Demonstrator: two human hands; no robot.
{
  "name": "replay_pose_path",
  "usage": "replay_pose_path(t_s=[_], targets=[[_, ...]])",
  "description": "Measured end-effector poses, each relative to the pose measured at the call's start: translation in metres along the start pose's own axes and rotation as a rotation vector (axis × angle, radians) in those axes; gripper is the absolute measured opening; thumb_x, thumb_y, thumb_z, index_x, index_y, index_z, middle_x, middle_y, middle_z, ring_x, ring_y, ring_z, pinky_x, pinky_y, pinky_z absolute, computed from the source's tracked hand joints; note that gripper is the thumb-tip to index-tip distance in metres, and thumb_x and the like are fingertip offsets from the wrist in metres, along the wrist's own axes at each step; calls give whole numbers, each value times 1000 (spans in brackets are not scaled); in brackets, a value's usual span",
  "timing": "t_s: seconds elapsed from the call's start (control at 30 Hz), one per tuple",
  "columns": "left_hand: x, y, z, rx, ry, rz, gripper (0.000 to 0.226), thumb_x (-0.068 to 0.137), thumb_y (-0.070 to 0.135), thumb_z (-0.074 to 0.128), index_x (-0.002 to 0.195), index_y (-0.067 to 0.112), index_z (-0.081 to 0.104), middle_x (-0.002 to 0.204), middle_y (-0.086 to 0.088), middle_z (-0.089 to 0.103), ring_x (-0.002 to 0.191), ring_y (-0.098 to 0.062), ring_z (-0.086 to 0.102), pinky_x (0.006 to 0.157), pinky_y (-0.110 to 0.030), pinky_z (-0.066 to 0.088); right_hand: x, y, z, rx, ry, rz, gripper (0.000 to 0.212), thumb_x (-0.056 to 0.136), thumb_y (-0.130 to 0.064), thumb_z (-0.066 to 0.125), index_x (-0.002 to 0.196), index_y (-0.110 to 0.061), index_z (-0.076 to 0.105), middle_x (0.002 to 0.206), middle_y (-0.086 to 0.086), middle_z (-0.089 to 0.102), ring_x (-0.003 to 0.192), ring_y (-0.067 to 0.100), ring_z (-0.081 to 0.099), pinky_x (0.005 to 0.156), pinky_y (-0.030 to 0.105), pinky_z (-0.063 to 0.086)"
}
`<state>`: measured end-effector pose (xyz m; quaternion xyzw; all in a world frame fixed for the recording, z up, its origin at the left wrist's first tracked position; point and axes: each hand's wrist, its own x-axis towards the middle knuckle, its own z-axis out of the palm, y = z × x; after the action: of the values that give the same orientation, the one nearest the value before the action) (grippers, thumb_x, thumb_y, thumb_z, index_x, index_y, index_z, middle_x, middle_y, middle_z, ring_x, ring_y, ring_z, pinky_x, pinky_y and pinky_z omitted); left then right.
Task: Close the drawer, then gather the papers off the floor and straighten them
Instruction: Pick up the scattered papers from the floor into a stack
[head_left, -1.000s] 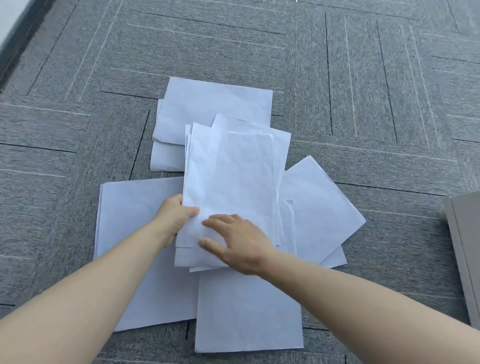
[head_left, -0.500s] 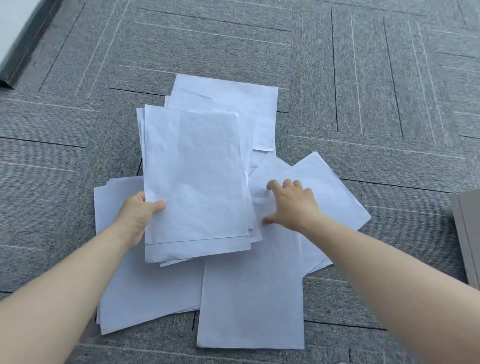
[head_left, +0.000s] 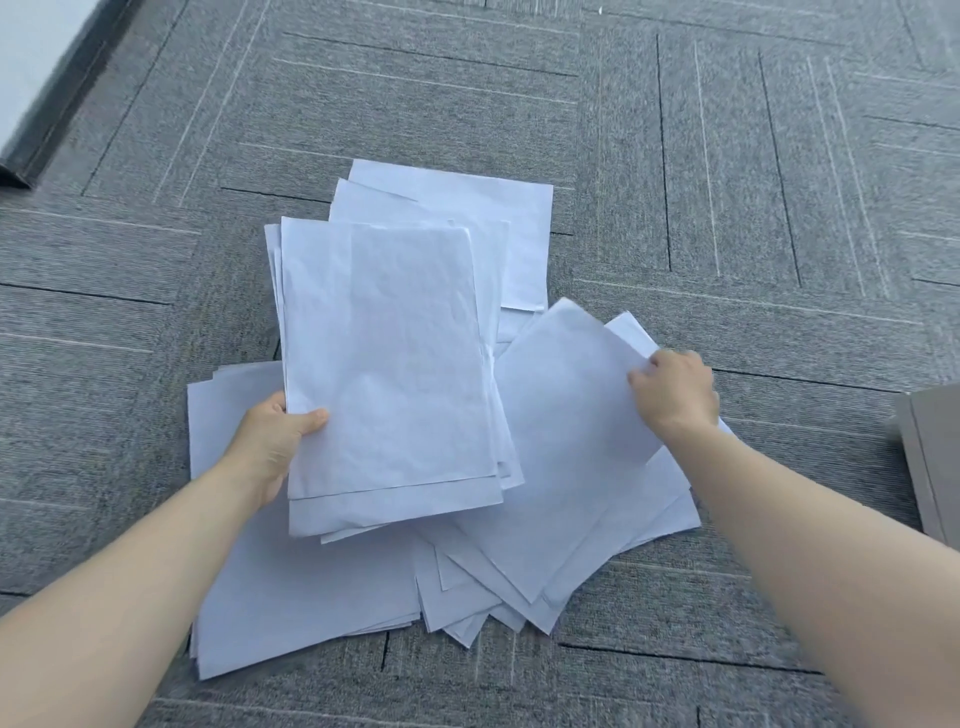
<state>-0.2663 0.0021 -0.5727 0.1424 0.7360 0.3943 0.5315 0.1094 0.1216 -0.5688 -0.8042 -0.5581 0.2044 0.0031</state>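
Left hand (head_left: 270, 441) grips the gathered stack (head_left: 384, 364) by its edge, right hand (head_left: 672, 387) pinches a loose sheet (head_left: 571, 415) just right of the stack. More papers (head_left: 291, 587) lie on the floor (head_left: 156, 286) under the stack. I'd slide that sheet on top, edges matched.

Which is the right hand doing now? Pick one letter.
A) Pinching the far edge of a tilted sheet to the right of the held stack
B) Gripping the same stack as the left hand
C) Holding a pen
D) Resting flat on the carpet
A: the right hand pinches the edge of a tilted sheet, apart from the stack gripped by the left hand.
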Motion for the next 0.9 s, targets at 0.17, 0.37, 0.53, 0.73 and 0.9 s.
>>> replay_pose_path(t_s=[0.17, 0.37, 0.53, 0.73, 0.9], targets=[[2, -1, 8, 9, -18, 1, 22, 89, -5, 56, 93, 15, 63, 96, -6, 68, 86, -23, 64, 85, -39, 52, 7, 25, -6, -34, -101, 192, 58, 82, -43, 69, 130, -18, 49, 138, 16, 42, 130, 37, 38, 101, 51, 37], [6, -2, 9, 21, -17, -18, 22, 89, -4, 58, 107, 9, 62, 101, -9, 68, 90, -26, 65, 92, -45, 49, 13, 24, -8, -136, -134, 219, 93, 63, -66, 78, 133, -17, 41, 136, 20, 46, 131, 38, 40, 102, 52, 37], [4, -2, 11, 9, -21, -12, 25, 89, -5, 57, 110, 8, 61, 101, -8, 68, 87, -24, 65, 83, -39, 52, 17, 29, -9, -172, -151, 156, 92, 62, -68, 76, 131, -19, 40, 131, 17, 55, 127, 37, 45, 100, 48, 36], [0, 2, 15, -18, -12, -2, 18, 89, -5, 57, 95, 13, 58, 97, -7, 67, 84, -22, 64, 79, -37, 52, 12, 23, -14, -96, -178, 68, 43, 71, -51, 73, 97, -20, 61, 106, 8, 65, 112, 33, 54, 88, 41, 37], [-1, 6, 14, -50, -33, 15, 21, 91, -4, 55, 98, 14, 61, 100, -6, 67, 88, -23, 64, 79, -37, 51, -11, 11, -12, 387, -223, -88, 28, 74, -22, 75, 57, -15, 54, 73, 4, 58, 68, 24, 55, 55, 28, 36]])
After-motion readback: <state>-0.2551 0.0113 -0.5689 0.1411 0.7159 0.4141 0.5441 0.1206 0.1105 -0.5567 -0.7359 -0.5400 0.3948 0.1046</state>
